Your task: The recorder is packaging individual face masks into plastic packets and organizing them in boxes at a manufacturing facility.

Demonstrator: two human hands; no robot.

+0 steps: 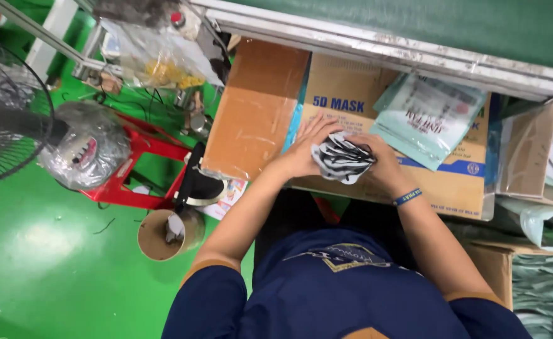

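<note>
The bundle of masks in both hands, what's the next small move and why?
Probably square the mask bundle up between the left hand and right hand: its black and white edges look uneven, and the pale green pouches lie close by on the cardboard box.

Hands meet over a stack of masks at the middle of the view.

The left hand lies at nine o'clock of the stack, the right hand at three, both touching it. Under them a cardboard box runs toward twelve, with pouches on it at two o'clock. A stool stands at nine, a fan beyond it; a paper tub sits at eight on the floor.
</note>
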